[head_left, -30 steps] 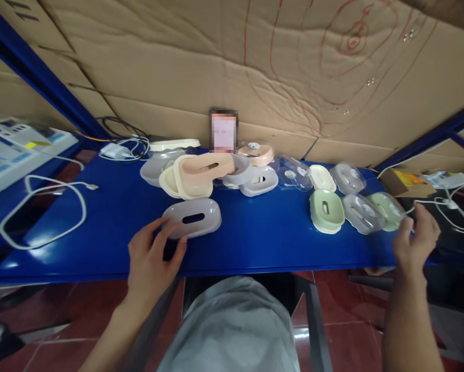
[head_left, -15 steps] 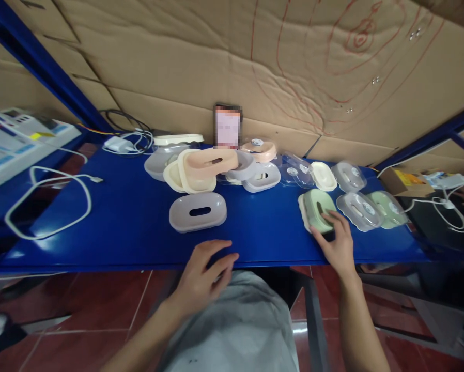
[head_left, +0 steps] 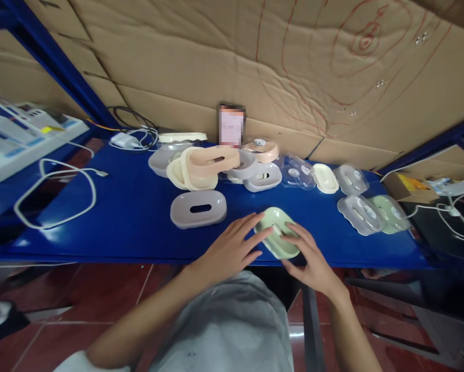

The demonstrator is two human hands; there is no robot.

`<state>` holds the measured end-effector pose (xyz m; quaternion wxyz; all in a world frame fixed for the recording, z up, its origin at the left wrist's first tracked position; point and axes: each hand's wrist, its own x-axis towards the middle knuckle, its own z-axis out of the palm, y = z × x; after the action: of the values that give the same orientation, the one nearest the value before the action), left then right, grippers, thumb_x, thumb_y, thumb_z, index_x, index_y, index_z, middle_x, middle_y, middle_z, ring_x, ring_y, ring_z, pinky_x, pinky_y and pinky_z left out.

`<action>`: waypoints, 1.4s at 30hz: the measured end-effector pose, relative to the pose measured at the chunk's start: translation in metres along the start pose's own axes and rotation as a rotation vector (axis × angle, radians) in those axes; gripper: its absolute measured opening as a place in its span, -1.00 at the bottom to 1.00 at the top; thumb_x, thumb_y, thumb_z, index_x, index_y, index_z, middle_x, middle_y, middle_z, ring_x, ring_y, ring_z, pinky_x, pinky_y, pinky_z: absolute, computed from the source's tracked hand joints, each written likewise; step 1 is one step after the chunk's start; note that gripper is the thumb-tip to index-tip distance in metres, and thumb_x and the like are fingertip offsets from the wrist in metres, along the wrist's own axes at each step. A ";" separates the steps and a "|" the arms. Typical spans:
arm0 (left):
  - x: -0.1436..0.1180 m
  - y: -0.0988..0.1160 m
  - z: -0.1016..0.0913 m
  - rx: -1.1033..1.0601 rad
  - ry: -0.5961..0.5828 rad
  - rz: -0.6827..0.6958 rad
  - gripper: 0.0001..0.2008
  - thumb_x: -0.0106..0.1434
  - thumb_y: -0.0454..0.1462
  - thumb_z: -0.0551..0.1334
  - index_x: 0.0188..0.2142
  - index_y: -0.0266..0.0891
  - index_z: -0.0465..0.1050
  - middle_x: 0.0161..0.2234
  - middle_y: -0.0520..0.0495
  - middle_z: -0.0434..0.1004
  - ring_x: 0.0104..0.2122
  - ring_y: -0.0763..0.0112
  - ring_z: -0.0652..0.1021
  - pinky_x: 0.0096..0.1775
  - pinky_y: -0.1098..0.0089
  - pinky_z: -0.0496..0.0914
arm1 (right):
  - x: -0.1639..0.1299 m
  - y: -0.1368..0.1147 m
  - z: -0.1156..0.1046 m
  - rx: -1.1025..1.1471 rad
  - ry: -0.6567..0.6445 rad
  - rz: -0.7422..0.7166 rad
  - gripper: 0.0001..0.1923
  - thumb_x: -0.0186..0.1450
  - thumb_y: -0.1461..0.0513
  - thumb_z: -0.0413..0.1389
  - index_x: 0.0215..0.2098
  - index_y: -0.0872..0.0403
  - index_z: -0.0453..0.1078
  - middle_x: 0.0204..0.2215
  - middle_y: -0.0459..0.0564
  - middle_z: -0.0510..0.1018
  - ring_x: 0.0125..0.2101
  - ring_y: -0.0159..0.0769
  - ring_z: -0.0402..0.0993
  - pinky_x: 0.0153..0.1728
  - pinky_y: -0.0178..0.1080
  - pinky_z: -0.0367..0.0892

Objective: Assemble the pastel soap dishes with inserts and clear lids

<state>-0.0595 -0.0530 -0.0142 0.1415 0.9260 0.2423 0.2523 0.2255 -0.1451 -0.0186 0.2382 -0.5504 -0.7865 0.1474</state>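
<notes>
the left hand [head_left: 232, 250] has its fingers spread and touches the left side of the green soap dish [head_left: 277, 238]. the right hand [head_left: 308, 258] grips its right side. the dish sits at the near edge of the blue surface [head_left: 119, 217], so a bump could tip it onto the floor. left of the hands lies a grey dish [head_left: 198, 208]. to the right sit clear lids [head_left: 359, 213].
</notes>
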 end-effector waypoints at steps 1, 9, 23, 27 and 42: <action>-0.003 -0.003 -0.001 0.001 -0.005 0.003 -0.45 0.50 -0.22 0.30 0.42 -0.07 0.30 0.50 -0.25 0.20 0.48 -0.05 0.28 0.37 -0.10 0.39 | 0.003 -0.006 0.004 0.005 -0.030 -0.041 -0.48 0.43 0.05 0.29 0.30 -0.11 0.39 0.47 0.12 0.30 0.51 0.12 0.13 0.39 0.30 0.31; -0.037 -0.017 -0.007 0.113 0.043 -0.027 -0.70 0.52 -0.27 0.27 0.20 -0.08 0.54 0.33 -0.11 0.51 0.44 0.02 0.36 0.35 -0.04 0.42 | 0.045 0.003 -0.008 -0.090 -0.038 -0.168 -0.44 0.50 0.02 0.20 0.43 -0.24 0.32 0.51 0.02 0.26 0.50 0.09 0.15 0.44 0.33 0.17; -0.038 -0.012 -0.006 0.081 0.082 -0.074 -0.67 0.51 -0.30 0.27 0.22 -0.12 0.52 0.31 -0.17 0.51 0.43 0.02 0.35 0.40 -0.07 0.37 | 0.122 0.087 -0.037 -0.262 0.469 0.450 -0.52 0.51 -0.16 -0.02 -0.12 0.04 0.45 -0.13 0.17 0.64 -0.17 0.00 0.62 -0.02 0.08 0.54; -0.038 -0.014 -0.006 0.022 0.090 -0.080 -0.71 0.50 -0.29 0.29 0.18 -0.15 0.53 0.27 -0.19 0.52 0.42 0.04 0.35 0.40 -0.07 0.40 | 0.107 0.077 -0.032 -0.255 0.479 0.369 -0.42 0.43 -0.21 0.12 0.13 0.03 0.41 0.14 0.23 0.54 0.16 0.10 0.51 0.19 0.15 0.45; -0.043 -0.012 -0.006 -0.081 0.152 -0.280 -0.43 0.48 -0.18 0.34 0.41 0.00 0.28 0.44 -0.25 0.27 0.27 0.06 0.56 0.24 0.05 0.57 | 0.062 0.031 -0.024 -0.042 0.374 0.174 -0.45 0.54 -0.01 0.11 0.45 -0.14 0.32 0.41 0.08 0.41 0.41 0.04 0.34 0.40 0.20 0.29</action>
<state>-0.0998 -0.0647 -0.0313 0.1937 0.8551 0.3687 0.3088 0.2452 -0.0773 -0.0008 0.3549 -0.6390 -0.6809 0.0460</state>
